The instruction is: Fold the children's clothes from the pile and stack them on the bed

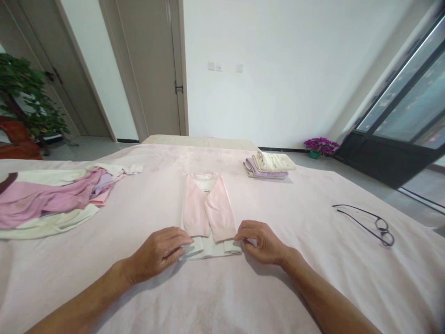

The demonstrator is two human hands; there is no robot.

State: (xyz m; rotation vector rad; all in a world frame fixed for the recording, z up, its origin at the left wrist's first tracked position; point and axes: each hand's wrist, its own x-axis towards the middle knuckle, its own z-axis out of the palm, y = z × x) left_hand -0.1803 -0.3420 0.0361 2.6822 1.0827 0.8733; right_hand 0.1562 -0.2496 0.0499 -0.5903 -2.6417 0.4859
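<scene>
A small pink and white long-sleeved shirt (pixel 207 204) lies flat on the bed in front of me. Its sides are turned inward, and both pink sleeves lie over the middle, pointing down towards the hem. My left hand (pixel 158 253) is at the lower left corner, its fingertips closed on the pale hem. At the lower right corner, my right hand (pixel 261 241) pinches the edge between thumb and fingers. The undersides of the fingers are partly hidden in both hands.
A pink bedsheet (pixel 156 297) covers the bed. Loose clothes (pixel 59 195) are heaped at the left. Folded clothes (pixel 269 164) are stacked at the back right, and black-framed glasses (pixel 382 227) lie at the right. Purple flowers (pixel 321 144) stand beyond the bed.
</scene>
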